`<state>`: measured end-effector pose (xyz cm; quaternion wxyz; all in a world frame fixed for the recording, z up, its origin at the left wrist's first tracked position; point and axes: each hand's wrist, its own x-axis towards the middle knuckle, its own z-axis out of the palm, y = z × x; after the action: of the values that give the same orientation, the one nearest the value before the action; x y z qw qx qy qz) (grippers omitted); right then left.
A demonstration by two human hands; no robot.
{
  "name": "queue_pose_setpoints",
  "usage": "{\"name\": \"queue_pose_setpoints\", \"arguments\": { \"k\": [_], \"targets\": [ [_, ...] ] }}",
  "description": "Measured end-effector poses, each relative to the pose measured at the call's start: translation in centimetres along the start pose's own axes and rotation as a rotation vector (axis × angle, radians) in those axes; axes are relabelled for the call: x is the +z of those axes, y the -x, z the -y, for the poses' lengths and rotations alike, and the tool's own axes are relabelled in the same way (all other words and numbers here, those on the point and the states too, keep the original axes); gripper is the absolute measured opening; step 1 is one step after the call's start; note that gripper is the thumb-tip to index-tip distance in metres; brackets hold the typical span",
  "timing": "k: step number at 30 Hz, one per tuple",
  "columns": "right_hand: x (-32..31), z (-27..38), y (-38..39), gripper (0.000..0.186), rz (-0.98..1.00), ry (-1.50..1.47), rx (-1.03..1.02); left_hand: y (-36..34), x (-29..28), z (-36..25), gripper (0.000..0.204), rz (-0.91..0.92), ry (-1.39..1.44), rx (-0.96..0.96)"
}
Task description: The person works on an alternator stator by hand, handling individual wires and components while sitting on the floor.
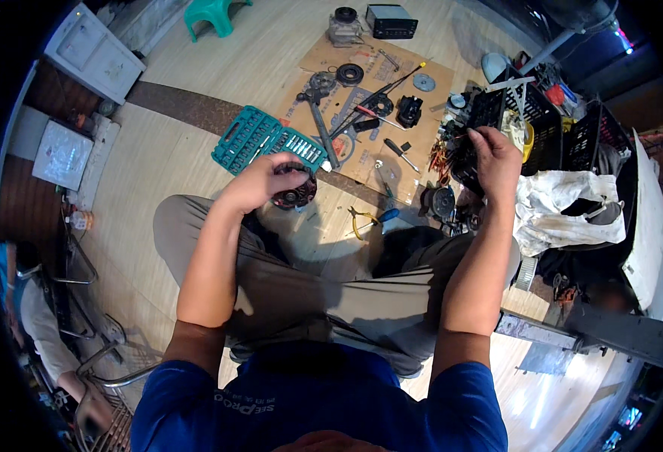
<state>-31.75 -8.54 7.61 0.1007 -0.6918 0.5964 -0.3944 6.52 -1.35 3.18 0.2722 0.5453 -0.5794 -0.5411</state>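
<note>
My left hand (pixel 257 183) is closed around a round, dark, slotted motor part (pixel 295 193) with reddish patches, held above my left knee. Over on the right, my right hand (pixel 497 162) reaches to a heap of small dark parts and reddish wires (pixel 443 154) beside a black plastic crate (pixel 546 124). Its thumb and fingertips are pressed together; whatever they pinch is too small to make out. Near the left hand lies a green socket set case (pixel 248 139), opened flat. Between my knees are yellow-handled pliers (pixel 360 224) and a blue-handled screwdriver (pixel 388 215).
A cardboard sheet (pixel 414 79) on the floor bears a hammer (pixel 320 124), another screwdriver (pixel 403 154), a black ring (pixel 349 74) and other parts. A white stained cloth (pixel 565 192) drapes at the right. Farther off stand a car stereo (pixel 391 22) and a green stool (pixel 214 16).
</note>
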Motion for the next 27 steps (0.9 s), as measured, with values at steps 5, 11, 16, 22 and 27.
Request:
{"name": "queue_pose_setpoints", "arguments": {
  "k": [5, 11, 16, 22, 27],
  "targets": [
    [-0.5, -1.9, -0.2, 0.02, 0.033, 0.014, 0.133, 0.8, -0.8, -0.3, 0.036, 0.007, 1.032, 0.189],
    [-0.2, -0.6, 0.3, 0.016, 0.143, -0.145, 0.143, -0.3, -1.9, 0.4, 0.03, -0.249, 1.204, 0.103],
    [-0.5, 0.1, 0.3, 0.014, 0.244, -0.226, 0.175, -0.3, -1.8, 0.0, 0.034, -0.467, 1.187, 0.135],
    [0.2, -1.0, 0.2, 0.015, 0.268, -0.198, 0.192, 0.1, -1.5, 0.0, 0.034, -0.432, 1.139, 0.24],
    [1.0, -3.0, 0.2, 0.019, 0.269, -0.152, 0.186, 0.0, -1.2, 0.1, 0.024, -0.51, 1.002, 0.404]
  ]
}}
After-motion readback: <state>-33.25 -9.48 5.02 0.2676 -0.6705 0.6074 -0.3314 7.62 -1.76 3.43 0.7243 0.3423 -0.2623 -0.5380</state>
